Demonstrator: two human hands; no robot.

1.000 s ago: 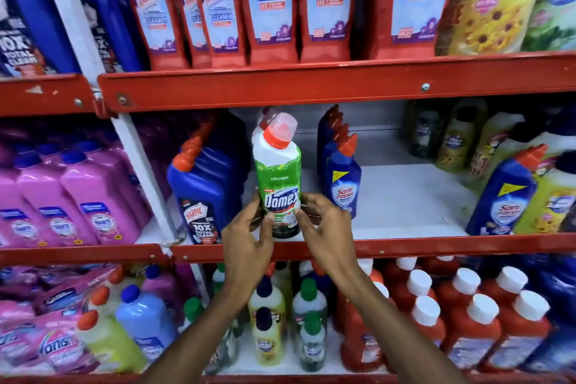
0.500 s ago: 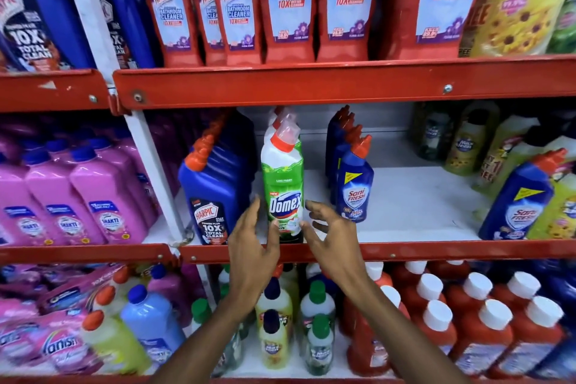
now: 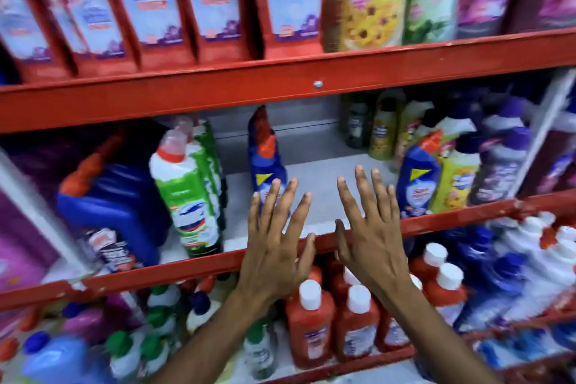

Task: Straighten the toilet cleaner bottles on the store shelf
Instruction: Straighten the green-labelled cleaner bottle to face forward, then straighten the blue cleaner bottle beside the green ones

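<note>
A green and white toilet cleaner bottle [image 3: 187, 196] with a red collar stands upright at the front of the middle shelf [image 3: 314, 196], with more of its kind behind it. To its right is a row of blue bottles [image 3: 266, 162] with red caps. My left hand [image 3: 274, 246] is open with fingers spread, right in front of the lower part of that blue row. My right hand [image 3: 367, 234] is open too, over the bare white shelf. A single blue bottle [image 3: 419, 178] stands further right. Neither hand holds anything.
A big blue jug [image 3: 115, 212] stands left of the green bottle. Red bathroom cleaner packs [image 3: 215, 0] fill the shelf above. Red bottles with white caps [image 3: 311, 324] crowd the shelf below. Yellow and purple bottles [image 3: 486, 171] stand at the right. The picture is blurred.
My hands have let go of the green bottle and shifted right, now spread open before the blue row and the bare shelf. The view has swung right and tilted.
</note>
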